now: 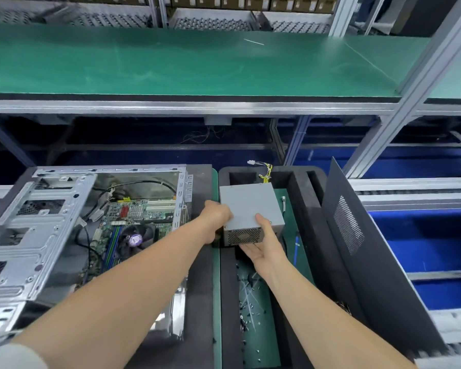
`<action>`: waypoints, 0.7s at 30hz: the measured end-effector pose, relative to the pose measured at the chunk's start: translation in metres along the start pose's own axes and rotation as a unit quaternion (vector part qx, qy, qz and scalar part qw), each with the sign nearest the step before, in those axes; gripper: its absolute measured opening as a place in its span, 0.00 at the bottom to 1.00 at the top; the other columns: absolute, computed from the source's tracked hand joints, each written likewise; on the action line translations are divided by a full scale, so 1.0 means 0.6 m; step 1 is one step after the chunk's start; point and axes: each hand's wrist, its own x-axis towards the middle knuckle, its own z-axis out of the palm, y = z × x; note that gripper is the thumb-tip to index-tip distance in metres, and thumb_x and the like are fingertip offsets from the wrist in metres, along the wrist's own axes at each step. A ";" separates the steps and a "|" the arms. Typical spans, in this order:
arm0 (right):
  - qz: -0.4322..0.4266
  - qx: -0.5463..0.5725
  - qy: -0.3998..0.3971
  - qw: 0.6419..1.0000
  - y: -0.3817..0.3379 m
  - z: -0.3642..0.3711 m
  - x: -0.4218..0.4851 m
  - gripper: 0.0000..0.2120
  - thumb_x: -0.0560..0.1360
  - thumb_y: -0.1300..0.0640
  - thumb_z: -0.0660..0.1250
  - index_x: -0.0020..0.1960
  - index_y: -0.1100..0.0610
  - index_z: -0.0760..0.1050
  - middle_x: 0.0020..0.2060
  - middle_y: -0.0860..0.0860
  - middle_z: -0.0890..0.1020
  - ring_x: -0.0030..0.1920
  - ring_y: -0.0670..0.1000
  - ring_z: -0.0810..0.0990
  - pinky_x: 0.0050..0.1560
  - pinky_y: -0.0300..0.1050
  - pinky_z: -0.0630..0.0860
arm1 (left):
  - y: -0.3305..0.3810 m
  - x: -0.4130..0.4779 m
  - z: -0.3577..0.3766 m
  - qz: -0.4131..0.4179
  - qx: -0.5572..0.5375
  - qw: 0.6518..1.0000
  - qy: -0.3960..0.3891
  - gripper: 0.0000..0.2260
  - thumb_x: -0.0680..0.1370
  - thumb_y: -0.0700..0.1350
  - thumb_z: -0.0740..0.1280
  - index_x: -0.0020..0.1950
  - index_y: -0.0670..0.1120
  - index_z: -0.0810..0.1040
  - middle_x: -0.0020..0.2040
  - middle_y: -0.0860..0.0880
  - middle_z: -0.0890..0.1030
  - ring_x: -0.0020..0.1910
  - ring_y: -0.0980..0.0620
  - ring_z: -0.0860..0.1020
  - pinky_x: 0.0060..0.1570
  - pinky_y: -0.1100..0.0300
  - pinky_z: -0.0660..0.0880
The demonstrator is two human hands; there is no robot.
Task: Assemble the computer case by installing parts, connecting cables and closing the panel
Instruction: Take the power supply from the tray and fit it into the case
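— Right, through the head camera, where's the power supply (250,206) sitting?
— Over the far half of the black foam tray (300,201), just right of the open computer case (51,235). Both hands are on it. The left hand (216,219) is curled round its left side. The right hand (264,243) cups the near end, thumb laid on the top plate, fingers underneath by the mesh vent (244,235). Whether it's lifted clear of the foam I can't tell.
— Heavy thing, would you say?
— I'd guess so: a closed steel box, stiff and dense, with bare smooth metal that could slide in a dry palm. Two hands, from the sides and below, looks the sensible hold. I'd keep fingers off the mesh, which looks thin.
— And the wires?
— A yellow and black cable bundle (266,173) sticks up from its far end, over the tray's far edge. It's floppy, so it'll likely trail and could snag on the foam or the case's rim. Not a handle, in my view.
— Anything else near?
— The motherboard (133,217) lies inside the case, loose screws (248,310) are scattered at the tray's near end, and the dark side panel (370,249) leans at the tray's right edge
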 end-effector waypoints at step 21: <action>0.029 0.054 -0.036 0.997 0.081 -0.096 -0.119 0.26 0.77 0.54 0.77 0.71 0.60 0.75 0.60 0.60 0.85 0.60 0.60 0.84 0.70 0.56 0.77 | -0.153 -0.146 0.028 0.137 0.107 0.983 0.061 0.23 0.81 0.43 0.63 0.76 0.46 0.66 0.67 0.44 0.77 0.60 0.45 0.76 0.57 0.56 0.75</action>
